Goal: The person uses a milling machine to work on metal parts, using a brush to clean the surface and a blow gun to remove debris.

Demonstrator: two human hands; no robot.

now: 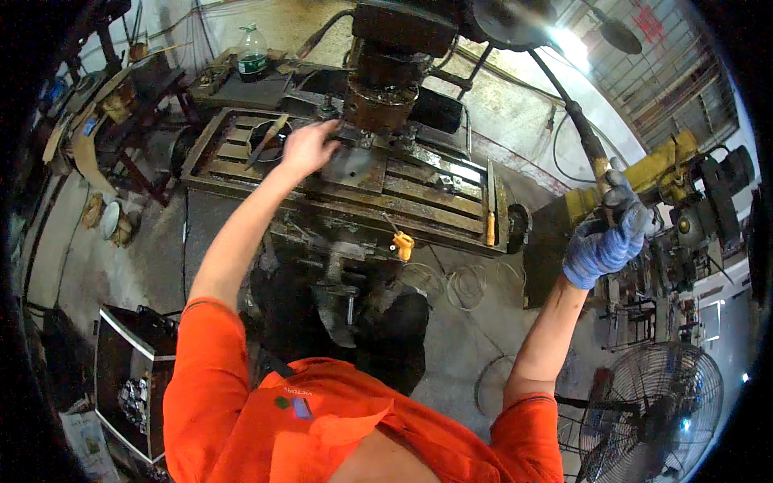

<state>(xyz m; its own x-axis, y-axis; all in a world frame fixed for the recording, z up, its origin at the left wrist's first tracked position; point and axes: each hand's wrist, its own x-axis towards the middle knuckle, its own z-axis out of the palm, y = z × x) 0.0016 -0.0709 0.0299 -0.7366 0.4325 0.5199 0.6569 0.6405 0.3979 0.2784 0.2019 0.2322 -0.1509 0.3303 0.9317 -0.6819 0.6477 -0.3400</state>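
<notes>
My bare left hand (308,150) reaches over the slotted machine table, its fingers stretched out beside the spindle head (382,101) of a milling machine. It holds nothing that I can see. Just below its fingertips, a round grey disc (352,167) looks blurred under the spindle. Out to the right, my right hand (605,243), in a dirty blue glove, is closed around the lower end of a long dark lever (592,145) that slants down from the top of the machine. A brush (268,137) lies across a dark round pan on the table's left side.
Along the machine table (427,211) lie small metal parts and a yellow-handled tool (490,229). A yellow gun-shaped tool (403,245) sits at its front edge. A large fan (652,410) stands at lower right, a metal-scrap bin (133,382) at lower left. Behind is a green-labelled bottle (252,55).
</notes>
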